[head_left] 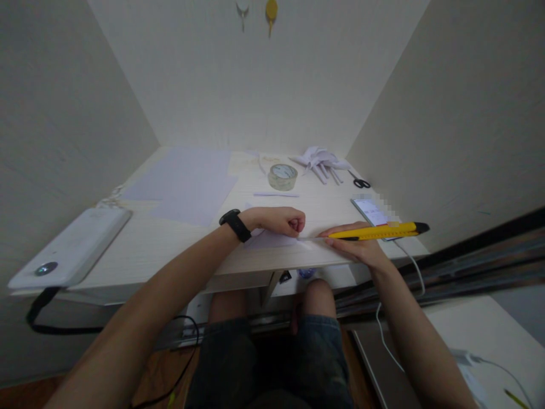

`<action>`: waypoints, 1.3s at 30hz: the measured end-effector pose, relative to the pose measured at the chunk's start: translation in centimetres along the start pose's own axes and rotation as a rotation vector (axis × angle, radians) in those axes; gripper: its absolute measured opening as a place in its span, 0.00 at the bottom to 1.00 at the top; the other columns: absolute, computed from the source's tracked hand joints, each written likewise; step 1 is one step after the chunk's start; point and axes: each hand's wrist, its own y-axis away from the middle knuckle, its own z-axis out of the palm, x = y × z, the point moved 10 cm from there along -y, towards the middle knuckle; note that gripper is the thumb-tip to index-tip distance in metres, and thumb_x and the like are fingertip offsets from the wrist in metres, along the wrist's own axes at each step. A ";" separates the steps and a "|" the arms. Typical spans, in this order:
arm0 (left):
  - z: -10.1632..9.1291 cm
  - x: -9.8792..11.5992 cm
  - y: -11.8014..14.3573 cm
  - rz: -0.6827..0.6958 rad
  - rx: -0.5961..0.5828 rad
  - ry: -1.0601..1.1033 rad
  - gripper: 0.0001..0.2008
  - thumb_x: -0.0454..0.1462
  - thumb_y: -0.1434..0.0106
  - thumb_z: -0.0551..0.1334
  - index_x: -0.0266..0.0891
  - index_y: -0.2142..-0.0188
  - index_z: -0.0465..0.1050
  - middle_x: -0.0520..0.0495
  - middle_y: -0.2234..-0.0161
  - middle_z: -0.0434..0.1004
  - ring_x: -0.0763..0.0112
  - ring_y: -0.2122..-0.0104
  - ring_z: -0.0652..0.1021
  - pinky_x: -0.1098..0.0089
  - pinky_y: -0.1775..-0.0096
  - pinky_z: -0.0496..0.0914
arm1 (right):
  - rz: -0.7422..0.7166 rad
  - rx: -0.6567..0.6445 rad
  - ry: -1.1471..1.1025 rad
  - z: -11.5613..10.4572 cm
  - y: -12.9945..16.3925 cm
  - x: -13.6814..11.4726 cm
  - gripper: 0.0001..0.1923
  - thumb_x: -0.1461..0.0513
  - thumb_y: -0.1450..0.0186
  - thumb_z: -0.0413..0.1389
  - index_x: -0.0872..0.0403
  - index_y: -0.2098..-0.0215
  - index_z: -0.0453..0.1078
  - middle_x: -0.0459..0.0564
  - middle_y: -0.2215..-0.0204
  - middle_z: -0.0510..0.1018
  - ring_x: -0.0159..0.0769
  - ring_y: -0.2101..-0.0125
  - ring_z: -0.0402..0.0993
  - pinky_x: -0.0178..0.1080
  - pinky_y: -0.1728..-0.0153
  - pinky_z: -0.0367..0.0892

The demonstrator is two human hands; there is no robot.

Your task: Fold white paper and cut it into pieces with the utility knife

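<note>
My left hand (pixel 279 220), with a black band on the wrist, rests curled on a small white paper piece (pixel 272 241) near the front edge of the pale wooden table (pixel 170 250), pinching it down. My right hand (pixel 355 245) grips a yellow utility knife (pixel 378 231) lying almost flat, its blade tip pointing left at the paper just beside my left fingers.
A tape roll (pixel 283 176), folded white paper shapes (pixel 321 161), black scissors (pixel 361 183) and a phone (pixel 371 211) with a white cable lie at the back right. Lavender paper sheets (pixel 187 182) lie left of centre. A white device (pixel 70 247) sits at the left edge. Walls enclose three sides.
</note>
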 end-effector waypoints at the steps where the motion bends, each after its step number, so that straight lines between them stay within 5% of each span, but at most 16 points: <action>1: -0.1 0.0 0.0 -0.004 0.008 -0.013 0.05 0.34 0.43 0.62 0.38 0.67 0.67 0.52 0.71 0.70 0.73 0.70 0.69 0.71 0.68 0.63 | 0.002 0.001 -0.002 0.0 0.0 0.0 0.11 0.53 0.40 0.66 0.51 0.65 0.83 0.51 0.66 0.86 0.43 0.67 0.83 0.40 0.64 0.79; 39: -0.5 0.0 0.3 -0.061 0.064 -0.113 0.09 0.31 0.44 0.62 0.37 0.62 0.73 0.50 0.69 0.77 0.72 0.69 0.74 0.72 0.67 0.65 | 0.020 0.007 0.000 0.0 0.2 0.1 0.13 0.52 0.40 0.65 0.51 0.64 0.83 0.51 0.65 0.86 0.44 0.66 0.82 0.42 0.61 0.79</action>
